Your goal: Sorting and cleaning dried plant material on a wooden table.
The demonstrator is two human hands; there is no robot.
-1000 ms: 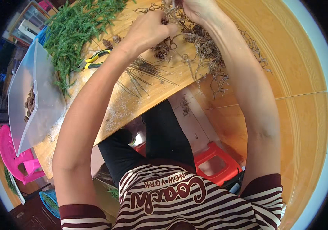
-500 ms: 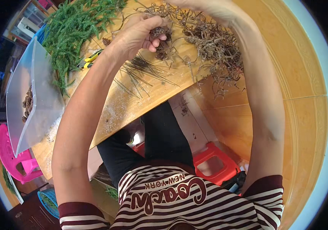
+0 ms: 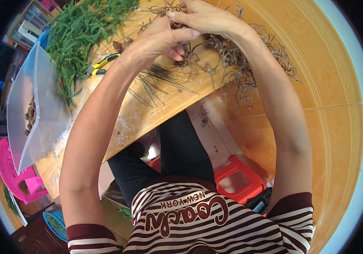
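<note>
My left hand [image 3: 158,40] is closed round a small bunch of brown pine cones [image 3: 181,62], partly hidden behind its fingers. My right hand [image 3: 209,19] meets it from the right, thumb bent inward over the dark clump between the hands; what its fingertips grip is hidden. Just right of both hands lies a tangled heap of dry brown pine cones on curly stems [image 3: 236,55]. Below my left hand, thin dark wire-like stems [image 3: 160,76] are spread on the wooden table [image 3: 139,114]. Two loose pine cones [image 3: 118,46] lie beside my left wrist.
Yellow-and-black-handled cutters [image 3: 105,61] rest left of my forearm. Green artificial fir branches [image 3: 75,38] cover the far left. A translucent bin [image 3: 22,89] with some pine cones stands at the table's left. A pink chair [image 3: 14,165] and a red stool [image 3: 243,180] stand lower.
My right hand has come down and left from the far edge to meet my left hand. My left forearm has shifted slightly, and another loose cone shows beside it.
</note>
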